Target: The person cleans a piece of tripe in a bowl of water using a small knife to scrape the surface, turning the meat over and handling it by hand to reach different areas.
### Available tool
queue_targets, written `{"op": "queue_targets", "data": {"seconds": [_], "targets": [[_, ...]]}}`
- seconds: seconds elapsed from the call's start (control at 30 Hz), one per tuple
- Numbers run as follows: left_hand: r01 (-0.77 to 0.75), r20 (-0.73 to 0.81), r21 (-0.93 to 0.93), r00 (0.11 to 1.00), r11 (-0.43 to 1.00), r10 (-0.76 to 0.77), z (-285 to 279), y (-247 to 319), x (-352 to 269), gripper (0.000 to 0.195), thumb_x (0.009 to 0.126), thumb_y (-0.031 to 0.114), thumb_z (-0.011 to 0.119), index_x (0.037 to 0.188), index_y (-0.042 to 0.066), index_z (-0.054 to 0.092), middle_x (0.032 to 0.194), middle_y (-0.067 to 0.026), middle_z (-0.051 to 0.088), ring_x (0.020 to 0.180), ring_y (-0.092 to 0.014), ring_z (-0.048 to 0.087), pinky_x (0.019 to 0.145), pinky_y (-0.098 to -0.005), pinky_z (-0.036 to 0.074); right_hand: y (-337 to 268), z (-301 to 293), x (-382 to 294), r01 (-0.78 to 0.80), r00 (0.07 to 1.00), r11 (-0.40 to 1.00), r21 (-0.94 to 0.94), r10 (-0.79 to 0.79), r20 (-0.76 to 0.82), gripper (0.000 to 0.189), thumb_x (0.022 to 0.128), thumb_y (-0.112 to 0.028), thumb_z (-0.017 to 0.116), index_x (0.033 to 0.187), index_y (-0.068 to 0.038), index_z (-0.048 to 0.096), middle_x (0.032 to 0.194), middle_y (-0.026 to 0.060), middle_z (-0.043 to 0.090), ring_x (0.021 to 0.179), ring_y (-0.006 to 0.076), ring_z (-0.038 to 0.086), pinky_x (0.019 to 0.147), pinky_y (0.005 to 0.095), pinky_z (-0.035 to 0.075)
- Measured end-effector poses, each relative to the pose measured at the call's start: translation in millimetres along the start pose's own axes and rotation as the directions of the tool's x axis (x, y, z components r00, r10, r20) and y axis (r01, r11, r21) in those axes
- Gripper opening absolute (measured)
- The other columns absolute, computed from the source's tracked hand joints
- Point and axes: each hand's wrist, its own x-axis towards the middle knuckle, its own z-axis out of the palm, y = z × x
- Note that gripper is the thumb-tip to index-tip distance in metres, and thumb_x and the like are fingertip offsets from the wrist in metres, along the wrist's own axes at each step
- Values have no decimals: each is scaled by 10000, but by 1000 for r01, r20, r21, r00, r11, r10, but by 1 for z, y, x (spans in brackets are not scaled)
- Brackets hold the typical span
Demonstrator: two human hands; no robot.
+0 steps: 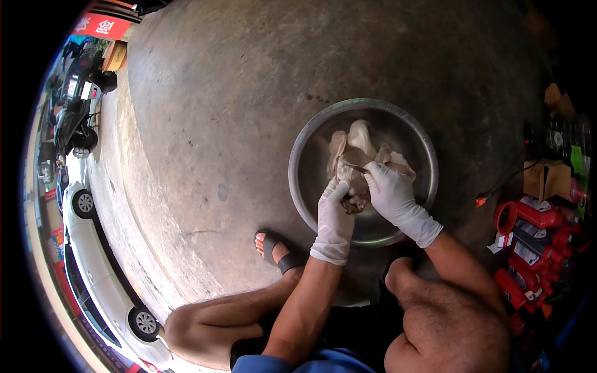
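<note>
A round metal basin (298, 154) stands on the floor in front of me, with pale raw meat, possibly offal, in it. One smooth whitish lobe of meat (360, 135) lies towards its far side. My left hand (335, 205), in a white glove, grips a piece of pale raw flesh (345, 170) over the basin. A darker, ragged end (354, 205) hangs beside that hand. In my gloved right hand (389, 189) is a small dark metal tool (357, 168). Its tip meets the gripped flesh; the fingers hide most of it, so its exact kind is unclear.
Bare concrete floor (224, 116) surrounds the basin. On the right stand several red bottles (536, 212), an open cardboard box (545, 179) and a cable with an orange connector (481, 201). My sandalled foot (280, 252) is near the basin. A white car (100, 275) and motorcycles (77, 121) are outside, left.
</note>
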Motion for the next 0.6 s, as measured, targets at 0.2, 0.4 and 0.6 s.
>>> {"op": "queue_targets", "data": {"seconds": [0.2, 0.4, 0.6], "targets": [[-42, -75, 73, 996, 996, 47, -2, 2, 2, 114, 993, 135, 556, 1042, 58, 625, 762, 15, 565, 614, -96, 530, 562, -241, 446, -1, 5, -3, -68, 997, 995, 76, 66, 33, 147, 925, -163, 558, 989, -39, 606, 840, 181, 674, 770, 383, 657, 663, 463, 500], [-28, -45, 64, 998, 998, 31, -1, 5, 2, 137, 1010, 141, 531, 1074, 53, 614, 781, 7, 566, 624, -98, 519, 564, -245, 438, -2, 9, -8, -118, 991, 987, 109, 110, 79, 169, 928, -169, 559, 1019, -37, 611, 802, 188, 670, 745, 391, 657, 650, 475, 503], [48, 42, -48, 998, 998, -46, -12, 4, 5, 103, 1011, 161, 522, 1017, 82, 587, 763, 6, 538, 643, -116, 499, 600, -268, 439, -14, 8, -13, -42, 997, 981, 190, 30, 68, 94, 917, -94, 555, 982, -28, 574, 838, 207, 649, 781, 414, 636, 656, 474, 486]]}}
